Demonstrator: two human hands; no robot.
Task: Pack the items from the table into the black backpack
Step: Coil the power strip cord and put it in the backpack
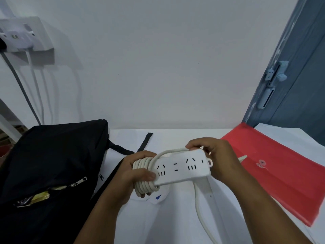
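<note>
A white power strip (182, 169) is held above the white table (175, 217). Several turns of its white cable (143, 186) are wound round its left end. My left hand (135, 175) grips that wound end, thumb over the coils. My right hand (213, 155) holds the strip's right end and pinches the cable along its top edge. A loose length of cable (200, 208) hangs down from under the strip toward the bottom of the view. The black backpack (49, 164) lies at the left, its zip partly undone with something yellow showing inside.
A red document folder (281, 173) with a string clasp lies on the table at the right. A black backpack strap (145, 141) stretches across the table behind my hands. A wall socket box (22, 36) with cables sits upper left. A grey door frame (290, 76) stands at the right.
</note>
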